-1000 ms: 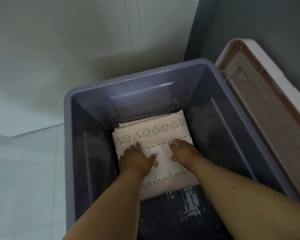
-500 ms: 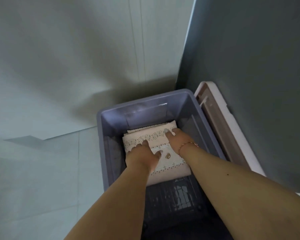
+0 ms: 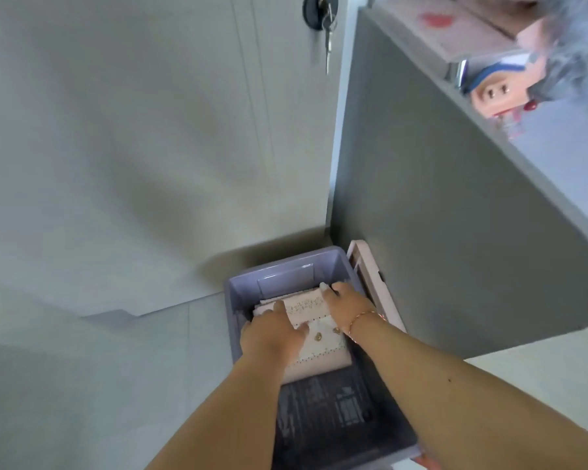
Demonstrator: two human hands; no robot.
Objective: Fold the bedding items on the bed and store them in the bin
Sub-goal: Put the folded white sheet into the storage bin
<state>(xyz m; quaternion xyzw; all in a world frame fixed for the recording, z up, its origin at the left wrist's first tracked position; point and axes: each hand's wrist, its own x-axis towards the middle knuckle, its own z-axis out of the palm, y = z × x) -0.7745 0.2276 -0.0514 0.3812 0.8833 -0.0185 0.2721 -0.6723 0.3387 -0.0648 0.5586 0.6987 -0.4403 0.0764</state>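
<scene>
A folded pink patterned bedding item (image 3: pixel 323 347) lies flat at the far end of the purple plastic bin (image 3: pixel 233 320) on the floor. My left hand (image 3: pixel 272 337) rests on its left part with fingers extended over the far left edge. My right hand (image 3: pixel 345 305), with a thin bracelet at the wrist, lies on its far right corner, fingertips at the cloth's far edge. Both hands are inside the bin. The bin's dark bottom shows at the near end.
A pink lid (image 3: pixel 370 283) leans between the bin and a grey cabinet side (image 3: pixel 455 215). A pale cupboard door with a key in its lock (image 3: pixel 321 15) stands behind. A doll and boxes (image 3: pixel 503 86) sit on the cabinet top. Pale floor tiles (image 3: pixel 82 385) lie left.
The camera has risen and pulled back, so the bin looks smaller. Both hands have slid toward the far edge of the folded bedding, the right one reaching its far right corner.
</scene>
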